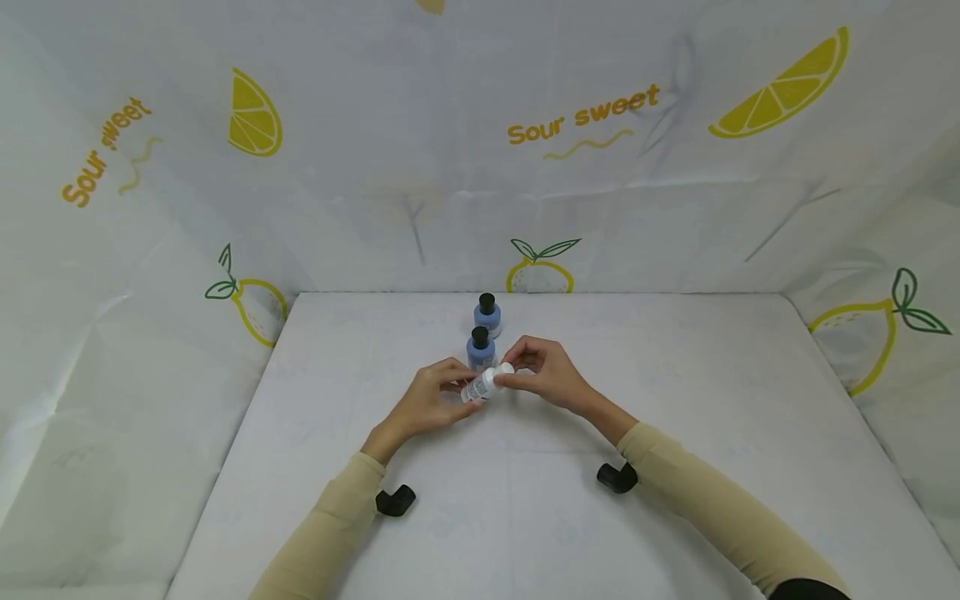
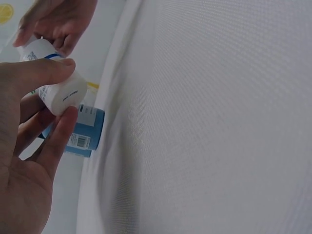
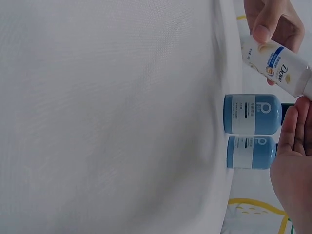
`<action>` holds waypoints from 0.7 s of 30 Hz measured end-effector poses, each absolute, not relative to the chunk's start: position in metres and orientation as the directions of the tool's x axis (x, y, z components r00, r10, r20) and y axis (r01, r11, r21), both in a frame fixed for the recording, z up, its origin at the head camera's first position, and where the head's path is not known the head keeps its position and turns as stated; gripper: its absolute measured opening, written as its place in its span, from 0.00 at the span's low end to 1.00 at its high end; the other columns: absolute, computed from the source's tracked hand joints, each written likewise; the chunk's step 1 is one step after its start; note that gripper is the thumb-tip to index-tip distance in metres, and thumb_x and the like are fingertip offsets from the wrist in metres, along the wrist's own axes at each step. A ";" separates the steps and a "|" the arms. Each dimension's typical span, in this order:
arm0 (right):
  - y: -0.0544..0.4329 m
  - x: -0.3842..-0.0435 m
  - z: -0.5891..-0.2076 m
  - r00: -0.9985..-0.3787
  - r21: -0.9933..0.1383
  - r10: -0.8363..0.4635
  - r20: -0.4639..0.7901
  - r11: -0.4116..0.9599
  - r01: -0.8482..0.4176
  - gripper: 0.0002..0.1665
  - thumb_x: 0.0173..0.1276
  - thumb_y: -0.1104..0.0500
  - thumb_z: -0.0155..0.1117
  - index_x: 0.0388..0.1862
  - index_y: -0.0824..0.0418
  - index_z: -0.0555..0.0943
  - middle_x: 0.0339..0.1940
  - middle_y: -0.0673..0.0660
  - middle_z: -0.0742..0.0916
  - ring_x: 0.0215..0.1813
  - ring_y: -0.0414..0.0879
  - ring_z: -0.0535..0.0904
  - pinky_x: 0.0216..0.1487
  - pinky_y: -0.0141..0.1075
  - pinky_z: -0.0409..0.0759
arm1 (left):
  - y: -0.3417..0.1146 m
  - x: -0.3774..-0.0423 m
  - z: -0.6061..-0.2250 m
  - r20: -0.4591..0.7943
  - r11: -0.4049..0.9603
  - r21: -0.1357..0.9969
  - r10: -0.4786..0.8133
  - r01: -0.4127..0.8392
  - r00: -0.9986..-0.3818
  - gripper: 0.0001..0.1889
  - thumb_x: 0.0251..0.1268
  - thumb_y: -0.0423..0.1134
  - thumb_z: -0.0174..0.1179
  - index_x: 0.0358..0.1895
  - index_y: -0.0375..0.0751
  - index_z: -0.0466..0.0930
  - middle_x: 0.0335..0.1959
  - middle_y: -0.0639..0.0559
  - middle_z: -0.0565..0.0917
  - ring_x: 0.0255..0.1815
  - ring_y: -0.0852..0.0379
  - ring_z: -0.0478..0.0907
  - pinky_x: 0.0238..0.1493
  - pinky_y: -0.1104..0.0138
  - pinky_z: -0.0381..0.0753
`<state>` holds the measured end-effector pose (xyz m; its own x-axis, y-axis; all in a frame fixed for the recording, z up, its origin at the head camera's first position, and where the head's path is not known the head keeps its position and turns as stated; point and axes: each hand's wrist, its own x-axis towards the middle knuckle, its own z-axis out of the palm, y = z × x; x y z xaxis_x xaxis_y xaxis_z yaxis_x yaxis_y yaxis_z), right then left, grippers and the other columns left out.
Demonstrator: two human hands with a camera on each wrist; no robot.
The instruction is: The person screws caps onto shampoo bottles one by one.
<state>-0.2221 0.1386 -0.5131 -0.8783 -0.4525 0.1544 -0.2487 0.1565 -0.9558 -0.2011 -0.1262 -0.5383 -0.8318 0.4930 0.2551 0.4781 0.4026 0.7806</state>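
Observation:
A small white Dove bottle (image 1: 478, 387) is held tilted above the table, its base towards the left hand and its white cap (image 1: 505, 370) towards the right. The left hand (image 1: 429, 400) grips the bottle near its base between thumb and fingers; the left wrist view shows the underside of the bottle (image 2: 67, 95). At the other end, the right hand (image 1: 551, 375) pinches the cap with its thumb and fingers. Right behind the white bottle stands a blue bottle (image 1: 481, 353) with a black cap, upright.
A second blue bottle (image 1: 487, 320), also black-capped, stands behind the first on the white-covered table (image 1: 510, 517). Behind the table rises a white cloth backdrop (image 1: 450, 217) with lemon prints. Black camera mounts (image 1: 395, 501) stick out from both forearms.

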 end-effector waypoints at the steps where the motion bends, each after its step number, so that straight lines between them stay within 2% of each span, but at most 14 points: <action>1: 0.138 -0.222 -0.513 -0.880 -0.957 -0.448 0.155 0.154 -0.247 0.13 0.64 0.68 0.81 0.43 0.66 0.85 0.42 0.59 0.89 0.40 0.38 0.86 0.46 0.27 0.87 | -0.126 -0.201 -0.539 0.257 0.402 0.780 0.493 0.479 -0.831 0.22 0.59 0.33 0.81 0.57 0.36 0.91 0.48 0.47 0.88 0.48 0.54 0.86 0.53 0.66 0.95; 8: 0.135 -0.220 -0.514 -0.895 -0.962 -0.417 0.161 0.137 -0.237 0.13 0.65 0.68 0.81 0.43 0.67 0.84 0.38 0.50 0.87 0.38 0.37 0.85 0.41 0.26 0.85 | -0.126 -0.202 -0.540 0.253 0.402 0.783 0.490 0.474 -0.834 0.22 0.59 0.33 0.81 0.57 0.36 0.90 0.48 0.46 0.88 0.49 0.53 0.86 0.54 0.65 0.95; 21: 0.133 -0.218 -0.517 -0.911 -0.965 -0.375 0.170 0.124 -0.231 0.12 0.66 0.69 0.79 0.41 0.69 0.82 0.36 0.48 0.84 0.37 0.35 0.82 0.39 0.23 0.84 | -0.123 -0.201 -0.542 0.300 0.373 0.777 0.489 0.507 -0.819 0.23 0.57 0.32 0.82 0.57 0.33 0.90 0.46 0.44 0.88 0.48 0.53 0.86 0.53 0.67 0.95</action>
<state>-0.2181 0.1327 -0.5170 -0.9113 -0.3748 0.1703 -0.2313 0.1240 -0.9650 -0.2010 -0.1229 -0.5423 -0.8191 0.4889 0.3000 0.5070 0.3726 0.7772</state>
